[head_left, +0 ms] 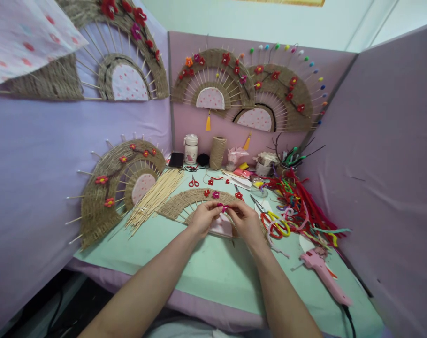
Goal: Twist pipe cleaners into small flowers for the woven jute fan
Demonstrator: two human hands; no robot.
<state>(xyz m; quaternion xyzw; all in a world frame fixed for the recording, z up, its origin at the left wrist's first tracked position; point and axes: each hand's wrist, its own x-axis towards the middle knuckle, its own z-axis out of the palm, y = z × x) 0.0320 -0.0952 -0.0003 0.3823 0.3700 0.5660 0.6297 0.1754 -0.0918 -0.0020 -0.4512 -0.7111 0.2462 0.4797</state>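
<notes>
Between my two hands is a small magenta pipe-cleaner flower (pixel 222 206), pinched by the fingertips of both. My left hand (pixel 205 218) grips it from the left, and my right hand (pixel 244 219) from the right. Under them lies a half-round twine fan (pixel 178 203) with stick ribs and a pale fabric centre, partly hidden by my hands. On its upper band rest a red flower (pixel 207 193), a magenta flower (pixel 216 194) and, farther right, another red flower (pixel 239 195).
A bundle of thin sticks (pixel 155 197) lies left, beside a finished fan (pixel 111 188). Small red scissors (pixel 194 182) lie behind. To the right are large scissors (pixel 275 224), a pile of pipe cleaners (pixel 301 202) and a pink glue gun (pixel 326 277). A twine spool (pixel 218 152) stands at the back.
</notes>
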